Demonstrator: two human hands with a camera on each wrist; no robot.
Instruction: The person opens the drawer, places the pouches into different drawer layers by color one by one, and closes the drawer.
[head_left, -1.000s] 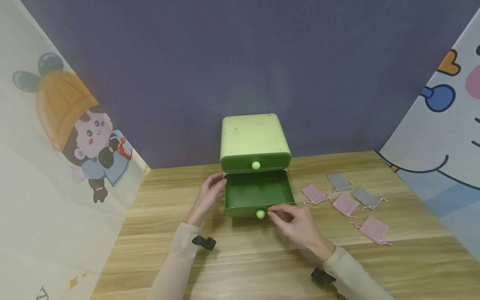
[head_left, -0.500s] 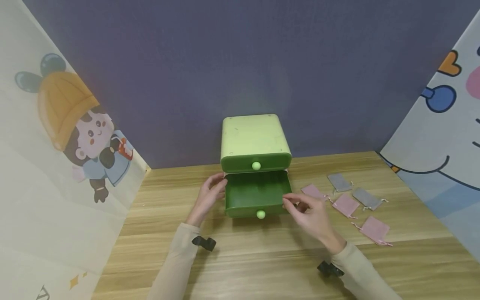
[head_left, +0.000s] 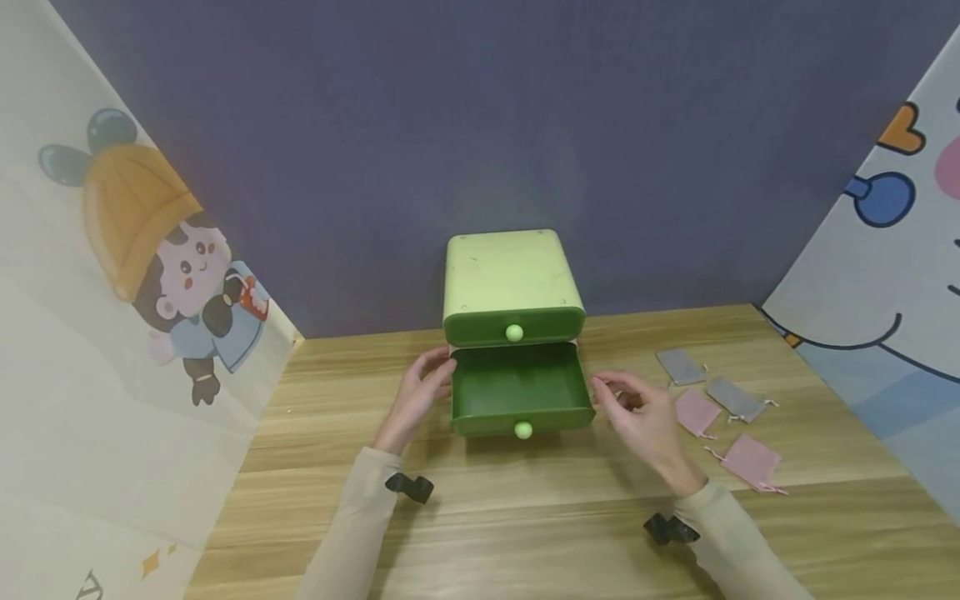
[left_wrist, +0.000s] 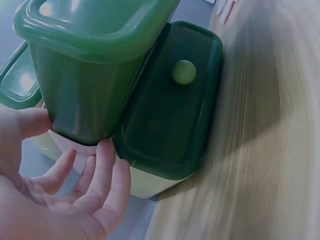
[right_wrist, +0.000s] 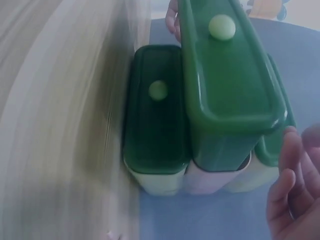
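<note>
A small desktop drawer cabinet [head_left: 510,275] with a light green top and dark green fronts stands against the back wall. Its middle drawer [head_left: 521,383] is pulled out and shows a bare green inside. My left hand [head_left: 420,392] rests its fingertips and thumb on the cabinet's left side, beside the pink middle section [left_wrist: 75,150]. To the right of the drawer my right hand [head_left: 645,417] hovers with loosely bent fingers and nothing in them. A round light green knob [head_left: 522,429] sits on the drawer front. The lower drawer [right_wrist: 155,120] is shut beneath it.
On the wooden table [head_left: 480,517], right of my right hand, lie a grey drawstring pouch [head_left: 681,367], another grey pouch [head_left: 735,397], a pink pouch [head_left: 697,412] and a nearer pink pouch [head_left: 752,460]. A dark wall [head_left: 510,125] stands behind the cabinet.
My right hand has left the drawer front near the knob and moved right, past the drawer's corner. It now covers one pink pouch. My left hand has stayed on the cabinet's side.
</note>
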